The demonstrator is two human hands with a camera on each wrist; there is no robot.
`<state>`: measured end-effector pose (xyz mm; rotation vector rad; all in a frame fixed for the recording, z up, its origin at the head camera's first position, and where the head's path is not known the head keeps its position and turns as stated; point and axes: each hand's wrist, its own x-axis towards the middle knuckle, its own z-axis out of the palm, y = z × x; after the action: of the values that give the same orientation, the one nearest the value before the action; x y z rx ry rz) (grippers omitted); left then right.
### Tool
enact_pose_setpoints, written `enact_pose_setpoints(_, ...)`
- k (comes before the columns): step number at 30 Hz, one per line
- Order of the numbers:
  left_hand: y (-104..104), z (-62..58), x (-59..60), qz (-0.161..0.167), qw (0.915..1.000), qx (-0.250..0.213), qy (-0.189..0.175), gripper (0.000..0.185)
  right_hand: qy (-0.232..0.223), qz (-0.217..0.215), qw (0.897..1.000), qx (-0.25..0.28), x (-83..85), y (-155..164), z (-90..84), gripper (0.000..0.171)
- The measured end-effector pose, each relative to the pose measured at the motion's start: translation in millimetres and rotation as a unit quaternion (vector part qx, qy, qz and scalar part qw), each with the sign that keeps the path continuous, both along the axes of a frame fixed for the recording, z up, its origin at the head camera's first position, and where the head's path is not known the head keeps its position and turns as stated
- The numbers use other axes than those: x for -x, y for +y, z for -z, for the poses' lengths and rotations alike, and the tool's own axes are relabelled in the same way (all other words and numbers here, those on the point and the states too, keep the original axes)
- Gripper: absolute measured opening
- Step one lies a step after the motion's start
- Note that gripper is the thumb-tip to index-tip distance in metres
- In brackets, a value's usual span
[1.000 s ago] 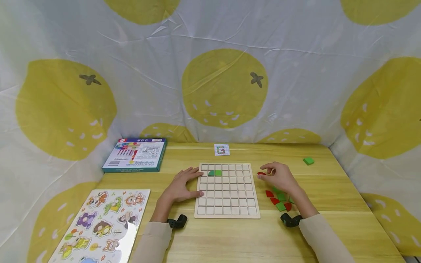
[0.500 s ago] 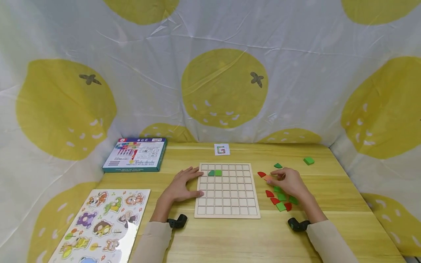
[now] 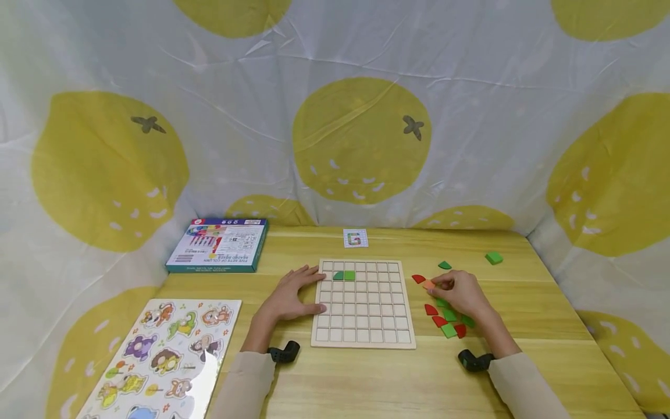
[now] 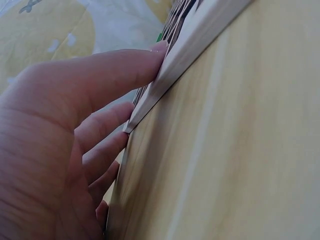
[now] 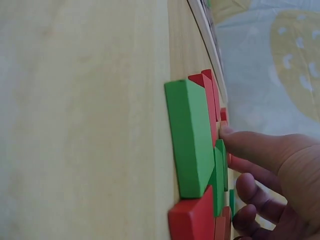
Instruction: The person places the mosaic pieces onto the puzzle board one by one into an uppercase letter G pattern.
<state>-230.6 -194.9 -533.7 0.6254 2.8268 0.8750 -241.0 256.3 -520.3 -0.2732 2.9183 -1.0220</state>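
Note:
A wooden grid board [image 3: 366, 302] lies mid-table. On it a dark green quarter-circle tile [image 3: 338, 276] and a light green square tile [image 3: 349, 275] sit side by side in the upper left. My left hand [image 3: 293, 297] rests on the board's left edge, fingers spread and thumb on the rim. To the right of the board, my right hand [image 3: 463, 293] pinches a small orange tile [image 3: 428, 284] between thumb and forefinger, low at the table. Near it are a red quarter-circle tile [image 3: 418, 279] and a cluster of red and green tiles, including a green square [image 5: 189, 140].
A card with a coloured G [image 3: 356, 238] lies behind the board. Back left is a flat box [image 3: 217, 247], with an animal puzzle board [image 3: 167, 358] in front of it. Farther right sit a dark green tile [image 3: 444, 265] and a green square block [image 3: 494, 258].
My right hand has let go of the red quarter-circle tile beside the board and moved right to the orange tile. My left hand stays on the board. The head view has shifted slightly.

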Motion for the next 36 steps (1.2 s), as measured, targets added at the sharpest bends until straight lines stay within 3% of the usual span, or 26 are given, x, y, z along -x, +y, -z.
enact_pose_setpoints(14, 0, -1.1, -0.7, 0.002, 1.0000, 0.000, 0.004, 0.081, 0.018, -0.016, 0.999, 0.021, 3.5, -10, -16.1, 0.027)
enact_pose_setpoints(27, 0, -1.2, -2.9, 0.001, 1.0000, 0.000, 0.003, 0.083, 0.046, -0.054, 0.997, 0.032, 15.0, -57, -26.3, 0.023)
enact_pose_setpoints(36, -2, 1.3, -0.5, 0.006, 1.0000, -0.001, 0.005, 0.082, 0.015, -0.080, 0.996, 0.035, 23.6, -93, -31.4, 0.024)
